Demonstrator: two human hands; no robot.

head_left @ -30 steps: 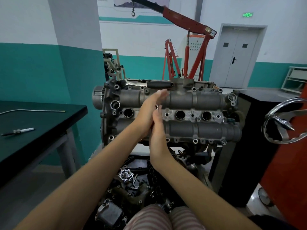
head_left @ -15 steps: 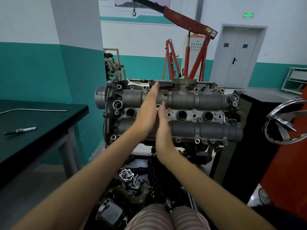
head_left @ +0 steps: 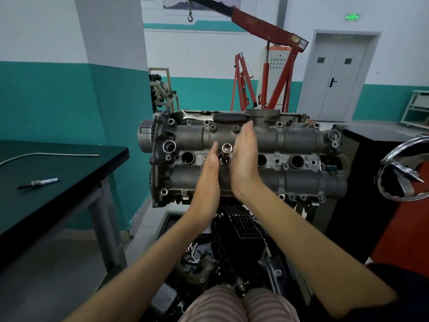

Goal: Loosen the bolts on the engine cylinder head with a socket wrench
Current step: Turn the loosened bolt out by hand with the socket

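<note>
The grey engine cylinder head [head_left: 290, 140] stands upright on a stand in front of me, with a row of round plug holes across its middle. A chrome socket on an extension [head_left: 225, 149] sticks out of the second hole from the left. My left hand [head_left: 210, 169] and my right hand [head_left: 245, 156] are flat, fingers straight, one palm on either side of the extension. The right hand reaches further up than the left. The black-handled wrench [head_left: 231, 117] lies along the top edge of the head, untouched.
A black table [head_left: 69, 182] at the left carries a spark plug [head_left: 38, 182] and a thin bent rod [head_left: 46, 155]. Loose engine parts [head_left: 209, 263] lie on the floor below the head. A black cabinet [head_left: 371, 145] and chrome emblem [head_left: 404, 168] are at the right, a red crane [head_left: 274, 66] behind.
My left hand has slid back down and my right hand forward and up, palms passing each other. The socket end, hidden between the palms before, now shows.
</note>
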